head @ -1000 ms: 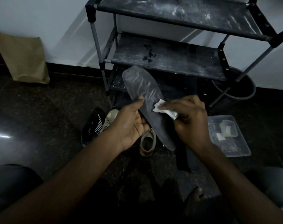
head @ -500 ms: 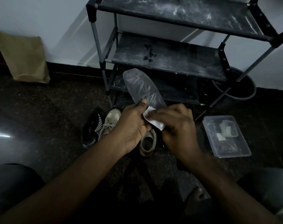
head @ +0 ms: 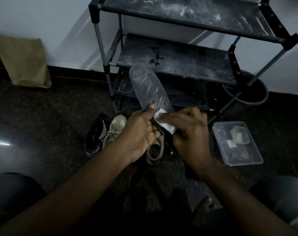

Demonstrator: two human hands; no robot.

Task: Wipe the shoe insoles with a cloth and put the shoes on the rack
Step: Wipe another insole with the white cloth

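A grey insole point(head: 149, 87) points up and away in front of the black shoe rack point(head: 175, 60). My left hand point(head: 141, 132) grips its lower half, thumb on the top face. My right hand point(head: 187, 132) holds a white cloth point(head: 164, 122) against the insole's heel part, and its fingers are blurred. On the floor below lie two beige sneakers point(head: 115, 130), the right one point(head: 155, 150) partly hidden by my hands, and a black striped shoe point(head: 95, 133) at the left.
A clear plastic box point(head: 236, 145) with small items lies on the floor at the right. A dark bucket point(head: 252, 94) stands behind the rack's right leg. A brown paper bag point(head: 24, 60) leans on the wall at the left. My knees frame the bottom corners.
My right hand has slid the cloth down the insole toward my left hand and the heel end. The insole has shifted slightly with my left hand.
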